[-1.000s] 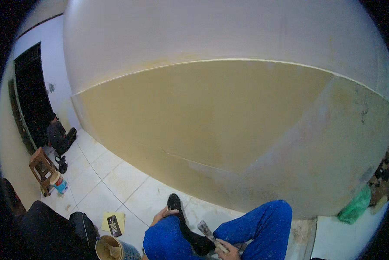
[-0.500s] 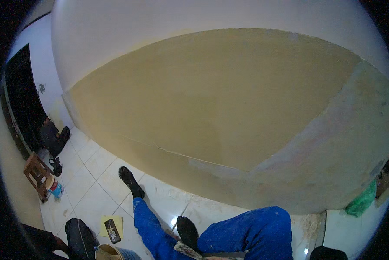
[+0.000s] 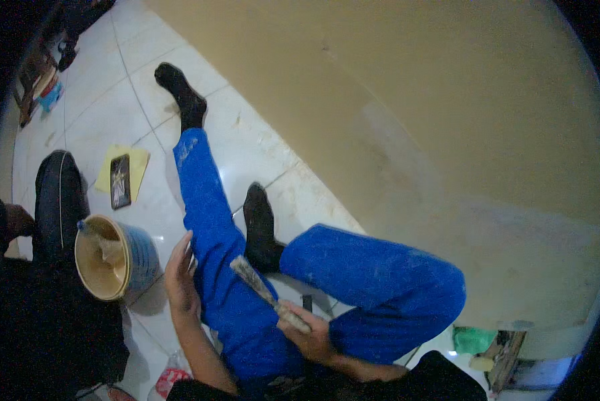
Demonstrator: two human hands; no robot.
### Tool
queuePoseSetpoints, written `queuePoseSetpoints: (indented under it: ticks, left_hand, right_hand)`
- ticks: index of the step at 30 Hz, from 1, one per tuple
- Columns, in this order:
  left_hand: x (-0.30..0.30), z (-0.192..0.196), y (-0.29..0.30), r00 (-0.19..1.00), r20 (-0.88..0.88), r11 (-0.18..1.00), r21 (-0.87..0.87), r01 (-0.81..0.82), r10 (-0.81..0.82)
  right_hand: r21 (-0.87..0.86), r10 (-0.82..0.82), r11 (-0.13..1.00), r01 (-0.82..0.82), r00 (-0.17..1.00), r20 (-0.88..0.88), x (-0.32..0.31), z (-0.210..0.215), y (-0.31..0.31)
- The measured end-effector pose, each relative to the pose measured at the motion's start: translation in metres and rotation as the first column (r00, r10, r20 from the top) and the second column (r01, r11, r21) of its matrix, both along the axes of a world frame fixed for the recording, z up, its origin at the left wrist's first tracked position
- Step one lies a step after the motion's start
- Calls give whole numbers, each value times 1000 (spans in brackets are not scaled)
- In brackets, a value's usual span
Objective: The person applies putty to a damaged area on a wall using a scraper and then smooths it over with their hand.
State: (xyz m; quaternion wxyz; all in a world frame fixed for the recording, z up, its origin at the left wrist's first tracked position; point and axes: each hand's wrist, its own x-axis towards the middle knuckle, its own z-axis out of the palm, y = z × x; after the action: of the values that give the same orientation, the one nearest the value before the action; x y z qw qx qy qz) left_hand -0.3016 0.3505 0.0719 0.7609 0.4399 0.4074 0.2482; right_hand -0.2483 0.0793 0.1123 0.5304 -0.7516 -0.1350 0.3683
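One scraper (image 3: 254, 279), right of the bucket (image 3: 138, 248), sits in my closed right hand (image 3: 313, 339), while my left hand (image 3: 181, 281), nearer the bucket, is loosely open and empty.

Dim, grainy exposure; black vignette rings the fisheye view; floor (image 3: 89, 107) shows small glare spots; soft shadow beside the bucket (image 3: 138, 250); fine detail blurred.

Blue long trousers (image 3: 393, 274) cover both legs, wrinkled in soft folds and dusted with pale specks, with whitish smears (image 3: 191, 144) near the left cuff and a light marking (image 3: 286, 383) near the waist. Plain black socks (image 3: 260, 227); black sleeves (image 3: 447, 377), forearms (image 3: 206, 351) bare
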Motion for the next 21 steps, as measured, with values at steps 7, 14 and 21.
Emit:
queuePoseSetpoints:
  ticks: [7, 14, 21]
  left_hand:
    - [-5, 43, -67, 970, 208, 942, 332, 50, -125]
    - [2, 79, -68, 949, 314, 986, 164, -41, -13]
    - [8, 76, -46, 844, 520, 988, -6, -152, 133]
  right_hand:
    - [81, 45, 993, -82, 925, 378, -10, 28, 2]
    - [112, 156, 971, -212, 912, 379, -7, 48, 49]
    - [153, 369, 897, -414, 894, 254, 38, 112, 81]
